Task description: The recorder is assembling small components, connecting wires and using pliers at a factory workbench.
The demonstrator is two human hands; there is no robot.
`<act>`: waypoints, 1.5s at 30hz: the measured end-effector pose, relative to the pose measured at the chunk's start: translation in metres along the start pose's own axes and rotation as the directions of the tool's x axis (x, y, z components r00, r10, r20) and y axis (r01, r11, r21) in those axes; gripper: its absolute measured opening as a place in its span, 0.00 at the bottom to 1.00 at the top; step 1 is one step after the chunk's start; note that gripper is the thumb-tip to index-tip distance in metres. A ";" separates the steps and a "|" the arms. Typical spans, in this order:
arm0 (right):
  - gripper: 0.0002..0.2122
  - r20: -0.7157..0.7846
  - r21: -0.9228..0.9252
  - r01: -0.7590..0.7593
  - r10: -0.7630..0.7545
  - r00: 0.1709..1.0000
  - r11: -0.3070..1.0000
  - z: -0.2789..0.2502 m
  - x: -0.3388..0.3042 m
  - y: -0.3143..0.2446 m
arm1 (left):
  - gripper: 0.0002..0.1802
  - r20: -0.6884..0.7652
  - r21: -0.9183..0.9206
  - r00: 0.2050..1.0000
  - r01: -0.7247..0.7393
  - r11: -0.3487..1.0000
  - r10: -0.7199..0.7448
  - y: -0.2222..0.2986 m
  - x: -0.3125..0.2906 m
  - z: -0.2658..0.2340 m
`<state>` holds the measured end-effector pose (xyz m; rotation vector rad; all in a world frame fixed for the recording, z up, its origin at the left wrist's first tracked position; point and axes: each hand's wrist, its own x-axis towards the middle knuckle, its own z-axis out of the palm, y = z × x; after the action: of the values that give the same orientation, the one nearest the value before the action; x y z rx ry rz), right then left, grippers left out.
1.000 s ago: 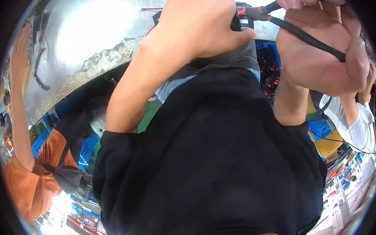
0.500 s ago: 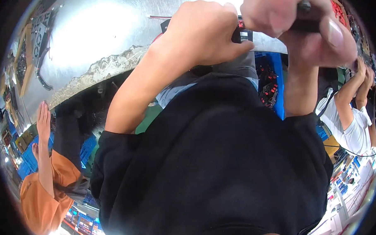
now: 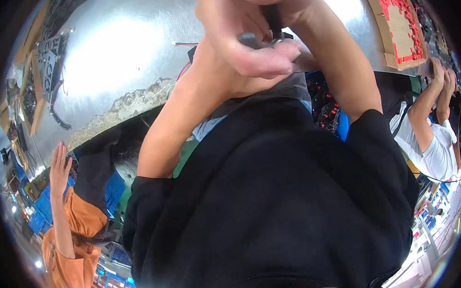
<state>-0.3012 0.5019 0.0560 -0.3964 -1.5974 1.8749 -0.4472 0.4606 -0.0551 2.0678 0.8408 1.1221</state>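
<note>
High at the upper middle, close to the camera and blurred, my right hand [image 3: 237, 34] is closed round a dark tool. A black shaft [image 3: 273, 21] and a grey rounded end of the tool show between its fingers; its exact kind is hidden. Behind and below it, my left hand [image 3: 243, 82] lies low over the front edge of the metal table [image 3: 156, 55]. Its fingers are covered by the right hand, so what it holds is hidden. Just left of the hands, a black part with a red wire [image 3: 186, 43] peeks out on the table.
A cardboard tray [image 3: 390, 59] with red pieces sits at the right. At the left are a box of dark parts [image 3: 30, 103] and black cables [image 3: 57, 117]. A person in orange [image 3: 72, 261] is at the left, another in white [image 3: 429, 152] at the right. A blue bin [image 3: 343, 127] stands below.
My right hand with the dark tool has swung left, from the upper right to in front of my left hand. The view has shifted, bringing the red-piece tray into fuller sight.
</note>
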 end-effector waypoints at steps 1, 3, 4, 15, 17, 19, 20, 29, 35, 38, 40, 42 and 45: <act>0.26 -0.023 0.009 0.024 -0.024 0.999 1.000 -0.004 -0.005 -0.003 | 0.15 0.015 0.032 0.996 -0.086 0.996 0.086 0.003 0.004 0.004; 0.26 -0.024 0.053 0.056 -0.055 0.998 0.997 -0.017 -0.005 0.001 | 0.19 0.021 0.116 0.976 -0.217 0.969 0.216 -0.001 0.005 0.008; 0.26 -0.020 0.076 0.065 -0.063 0.998 0.995 -0.026 -0.002 0.006 | 0.24 0.167 0.327 0.968 -0.233 0.916 0.187 0.000 0.011 0.011; 0.24 -0.786 0.220 0.566 -0.199 0.586 0.795 0.003 -0.067 -0.005 | 0.32 0.422 0.550 0.822 0.103 0.829 -0.383 0.039 0.039 0.001; 0.24 -0.779 0.272 0.605 -0.197 0.595 0.748 0.003 -0.072 -0.003 | 0.32 0.415 0.558 0.831 0.090 0.825 -0.370 0.037 0.037 0.002; 0.24 -0.770 0.322 0.646 -0.205 0.604 0.692 0.003 -0.075 0.001 | 0.32 0.409 0.565 0.857 0.034 0.824 -0.315 0.034 0.035 0.003; 0.24 -0.765 0.347 0.663 -0.209 0.609 0.663 0.003 -0.077 0.003 | 0.32 0.409 0.564 0.856 0.034 0.825 -0.315 0.034 0.033 0.004; 0.23 -0.808 0.196 0.648 -0.253 0.531 0.736 0.003 -0.078 0.018 | 0.35 0.416 0.548 0.852 0.044 0.835 -0.318 0.036 0.032 0.003; 0.24 -0.792 0.248 0.672 -0.253 0.555 0.698 0.008 -0.077 0.018 | 0.35 0.402 0.549 0.858 0.053 0.834 -0.319 0.036 0.032 0.004; 0.25 -0.782 0.276 0.680 -0.253 0.569 0.679 0.014 -0.077 0.016 | 0.35 0.413 0.551 0.854 0.042 0.834 -0.316 0.036 0.032 0.004; 0.25 -0.773 0.292 0.684 -0.256 0.581 0.669 0.016 -0.076 0.014 | 0.34 0.412 0.548 0.847 0.065 0.834 -0.337 0.037 0.033 0.004; 0.25 -0.799 0.210 0.662 -0.264 0.540 0.720 0.020 -0.074 0.013 | 0.31 0.392 0.540 0.869 0.048 0.840 -0.302 0.036 0.031 0.004; 0.25 -0.796 -0.169 0.467 -0.400 0.454 0.868 0.020 -0.069 0.021 | 0.28 0.381 0.540 0.879 0.039 0.841 -0.286 0.037 0.032 0.005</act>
<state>-0.2668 0.4416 0.0279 -0.6312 -0.8449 1.0547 -0.4206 0.4618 -0.0140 2.4850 1.1435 0.2889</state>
